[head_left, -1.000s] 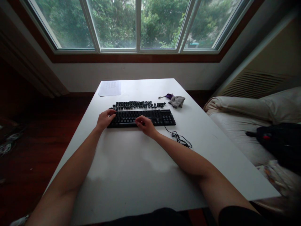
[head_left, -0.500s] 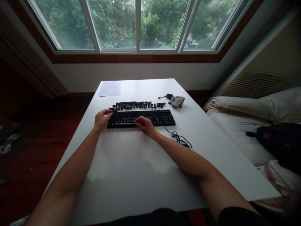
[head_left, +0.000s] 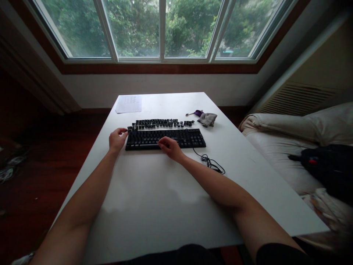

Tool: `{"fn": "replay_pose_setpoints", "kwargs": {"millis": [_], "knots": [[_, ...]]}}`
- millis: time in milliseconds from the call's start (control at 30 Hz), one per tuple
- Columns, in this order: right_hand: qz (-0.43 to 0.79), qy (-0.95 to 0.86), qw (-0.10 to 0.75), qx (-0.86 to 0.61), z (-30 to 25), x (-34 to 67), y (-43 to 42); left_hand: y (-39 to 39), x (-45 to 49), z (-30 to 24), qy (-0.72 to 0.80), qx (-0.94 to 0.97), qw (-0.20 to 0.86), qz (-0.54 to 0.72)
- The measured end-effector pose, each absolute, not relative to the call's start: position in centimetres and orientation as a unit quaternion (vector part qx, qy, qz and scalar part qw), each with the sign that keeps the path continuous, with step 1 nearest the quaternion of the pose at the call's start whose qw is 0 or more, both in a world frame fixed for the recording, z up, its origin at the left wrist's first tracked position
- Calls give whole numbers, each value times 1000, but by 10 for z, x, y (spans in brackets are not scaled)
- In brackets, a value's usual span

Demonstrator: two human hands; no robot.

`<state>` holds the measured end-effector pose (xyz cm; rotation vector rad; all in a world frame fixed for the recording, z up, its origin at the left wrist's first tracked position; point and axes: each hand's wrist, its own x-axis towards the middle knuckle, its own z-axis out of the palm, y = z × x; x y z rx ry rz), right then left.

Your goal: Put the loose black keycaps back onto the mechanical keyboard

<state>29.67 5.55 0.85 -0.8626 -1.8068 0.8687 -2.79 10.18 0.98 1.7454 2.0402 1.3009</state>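
Across your white table (head_left: 154, 184), many keycaps (head_left: 157, 121) lie unfitted behind the keyboard (head_left: 149, 137), your left hand (head_left: 117, 140) half-curled beside it, your right hand (head_left: 170, 146) bent over it, both grasps unclear.

No text can be read. The faint print on the flat white paper sheet (head_left: 128, 104) is too blurred to make out, as are the pale markings on the long black plastic keyboard (head_left: 147, 137).

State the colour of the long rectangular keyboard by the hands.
The long rectangular keyboard is black, seen best in the head view.
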Motion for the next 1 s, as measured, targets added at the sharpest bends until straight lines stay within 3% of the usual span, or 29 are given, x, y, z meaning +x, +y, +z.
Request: {"fn": "replay_pose_setpoints", "kwargs": {"millis": [1000], "knots": [[368,-742,435,-355,12,297,54,96,-20,7,676,588,113,430]]}}
